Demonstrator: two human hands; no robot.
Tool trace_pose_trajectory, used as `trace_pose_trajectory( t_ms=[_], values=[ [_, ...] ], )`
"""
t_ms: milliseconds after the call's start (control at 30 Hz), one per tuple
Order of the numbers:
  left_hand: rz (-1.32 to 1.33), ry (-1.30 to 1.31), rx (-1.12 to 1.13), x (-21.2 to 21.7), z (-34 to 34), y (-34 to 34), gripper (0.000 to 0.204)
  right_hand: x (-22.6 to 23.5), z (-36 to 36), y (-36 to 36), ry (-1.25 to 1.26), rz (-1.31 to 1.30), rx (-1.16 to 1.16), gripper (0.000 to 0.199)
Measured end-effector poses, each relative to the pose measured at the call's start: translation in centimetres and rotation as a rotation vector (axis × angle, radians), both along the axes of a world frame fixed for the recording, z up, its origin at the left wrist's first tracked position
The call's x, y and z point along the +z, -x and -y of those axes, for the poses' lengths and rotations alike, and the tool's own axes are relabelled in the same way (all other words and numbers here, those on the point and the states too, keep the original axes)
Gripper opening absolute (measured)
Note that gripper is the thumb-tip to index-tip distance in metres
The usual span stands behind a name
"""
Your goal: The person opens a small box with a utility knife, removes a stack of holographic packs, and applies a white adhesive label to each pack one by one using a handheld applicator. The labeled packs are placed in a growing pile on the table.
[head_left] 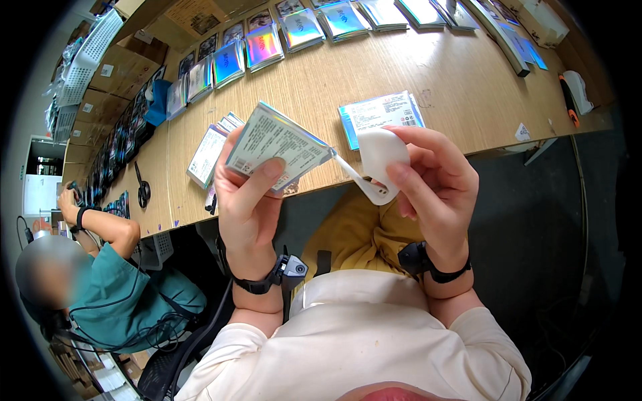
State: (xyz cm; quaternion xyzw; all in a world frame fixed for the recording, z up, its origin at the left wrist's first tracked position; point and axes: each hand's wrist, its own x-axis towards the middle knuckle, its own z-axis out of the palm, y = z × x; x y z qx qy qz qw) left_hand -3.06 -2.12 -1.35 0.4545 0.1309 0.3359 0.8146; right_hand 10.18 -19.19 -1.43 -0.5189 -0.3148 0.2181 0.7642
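Both hands are working above the bench edge (468,137). Left hand (251,200) is gripping a small flat packet (277,147), printed back up, thumb across its face. Right hand (428,180) is closing round a white tape dispenser (378,164), its tip touching the packet's right corner. Judgement: sealing is under way; the next move calls for a steady pull along the edge. More packets (381,113) are lying on the bench.

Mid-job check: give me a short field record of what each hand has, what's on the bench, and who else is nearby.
left hand: holds a flat printed card pack, tilted, thumb across its face
right hand: holds a white strip, curled, reaching to the pack's corner
bench: wooden; another printed pack lies flat, rows of shiny packs along the far edge
scissors: on the bench, left
co-worker: seated at left, teal top
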Motion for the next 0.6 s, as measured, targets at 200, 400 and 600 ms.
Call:
trace_pose_trajectory(
  t_ms=[200,400,600],
  values=[
    [-0.045,-0.227,0.081,0.07,-0.63,0.80,0.026,-0.44,-0.18,-0.35,0.004,0.221,-0.168,0.029],
    [-0.139,-0.466,0.154,0.91,0.06,0.55,0.031,-0.50,0.07,-0.57,0.043,0.306,-0.149,0.032],
    [-0.111,-0.453,0.131,0.74,0.07,0.62,0.030,-0.05,0.27,-0.35,0.054,0.168,-0.085,0.033]
  ],
)
